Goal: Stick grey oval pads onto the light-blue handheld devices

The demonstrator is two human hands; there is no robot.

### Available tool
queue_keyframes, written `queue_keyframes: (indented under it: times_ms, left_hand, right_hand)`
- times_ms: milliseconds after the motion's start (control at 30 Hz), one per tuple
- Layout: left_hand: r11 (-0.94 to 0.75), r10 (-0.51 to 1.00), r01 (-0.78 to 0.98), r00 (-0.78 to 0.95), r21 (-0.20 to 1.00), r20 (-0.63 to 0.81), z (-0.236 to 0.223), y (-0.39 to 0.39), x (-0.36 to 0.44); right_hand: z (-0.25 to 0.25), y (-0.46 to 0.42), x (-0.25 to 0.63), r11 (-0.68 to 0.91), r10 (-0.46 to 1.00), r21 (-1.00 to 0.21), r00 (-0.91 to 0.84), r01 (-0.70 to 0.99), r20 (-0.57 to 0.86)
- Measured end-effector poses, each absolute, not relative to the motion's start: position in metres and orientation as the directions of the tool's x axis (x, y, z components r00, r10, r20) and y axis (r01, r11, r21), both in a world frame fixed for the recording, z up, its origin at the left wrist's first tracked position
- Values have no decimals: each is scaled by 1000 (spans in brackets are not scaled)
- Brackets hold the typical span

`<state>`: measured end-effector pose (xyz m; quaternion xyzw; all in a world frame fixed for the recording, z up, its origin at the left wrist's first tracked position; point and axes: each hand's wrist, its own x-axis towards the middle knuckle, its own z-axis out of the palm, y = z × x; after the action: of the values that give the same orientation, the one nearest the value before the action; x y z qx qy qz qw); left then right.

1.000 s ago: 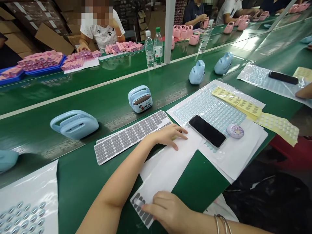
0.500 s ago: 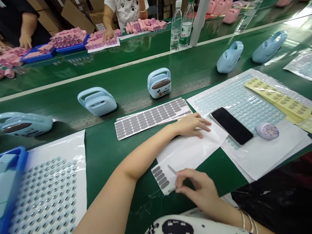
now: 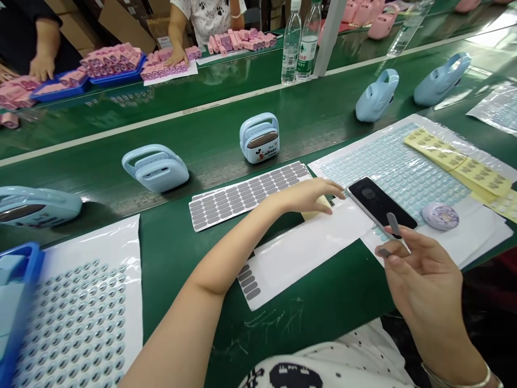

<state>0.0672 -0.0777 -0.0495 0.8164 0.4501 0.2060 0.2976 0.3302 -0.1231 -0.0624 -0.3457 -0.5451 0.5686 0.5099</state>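
Note:
My right hand (image 3: 428, 285) is raised near the phone, fingers pinching small grey oval stickers (image 3: 392, 223); one stands up from the fingers and another shows at the fingertips. My left hand (image 3: 309, 195) is over the far end of a white sticker sheet (image 3: 301, 264), fingers stretched and thumb apart, with nothing visible in it. A short row of grey stickers remains at that sheet's near left end. Behind my left forearm lies a stack of grey sticker sheets (image 3: 230, 202). A black phone (image 3: 382, 205) rests on a sheet of light blue stickers (image 3: 388, 156).
Light blue handled cases (image 3: 260, 140) stand along the green conveyor (image 3: 210, 124). A purple round object (image 3: 440, 215) and yellow sticker sheets (image 3: 456, 161) lie right. At left are a blue tray (image 3: 34, 264) and a dotted sheet (image 3: 91, 242). Co-workers handle pink pieces opposite.
My right hand has moved up and right from the sticker sheet, carrying grey stickers. My left hand has shifted slightly up and left. The sheet has slid a little left. The cases have drifted slightly left.

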Motion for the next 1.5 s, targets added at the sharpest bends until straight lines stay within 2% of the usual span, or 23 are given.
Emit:
queue_keyframes:
  times_ms: [100,167,233,300,400,500,567,667,833,967,1133,1267,1333,1400,1500]
  left_hand:
    - [-428,903,683,350,592,248,-20,-85,43]
    - [-366,907,786,182,498,379,-1,-92,25]
    - [-251,856,875,1,414,517,13,-100,10]
    - [-147,763,913,-140,380,631,21,-107,-2]
    - [-35,642,917,-284,397,712,23,-116,-10]
    - [57,636,905,-358,421,683,24,-109,-14]
    - [61,700,923,-311,380,642,29,-87,-14]
    - [3,814,970,-144,245,562,45,-24,-8]
    - [-185,890,982,154,32,428,58,122,39]
    - [-298,892,954,293,-40,345,37,206,82]
    - [-260,926,965,239,36,291,15,236,78]
    - [-263,921,939,175,223,349,26,203,54]
    - [-228,905,899,54,373,421,31,168,46]
    - [-166,854,821,-157,547,496,29,122,36]
    - [-92,717,647,-484,757,501,17,44,18]
  right_hand:
    - [-64,-96,335,142,960,-963,-203,-228,190]
    - [-64,-61,334,161,960,-962,-192,-221,204]
    - [-65,-16,333,205,961,-963,-149,-172,231]
    - [-68,34,332,282,958,-957,-42,-70,285]
    - [-75,97,334,290,957,-956,-2,51,290]
    - [-88,130,340,255,967,-967,-16,2,255]
    - [-97,137,345,251,968,-966,-4,-66,252]
    - [-109,134,348,278,960,-956,15,-93,278]
    - [-110,129,338,380,922,-924,-89,29,377]
    - [-104,127,330,439,891,-885,-203,154,406]
    - [-101,124,322,420,898,-872,-249,250,362]
    - [-99,119,316,403,913,-873,-184,275,364]
    - [-98,118,316,417,909,-868,-146,270,391]
    - [-97,120,317,439,898,-860,-106,261,426]
    - [-93,122,319,478,875,-848,-43,230,482]
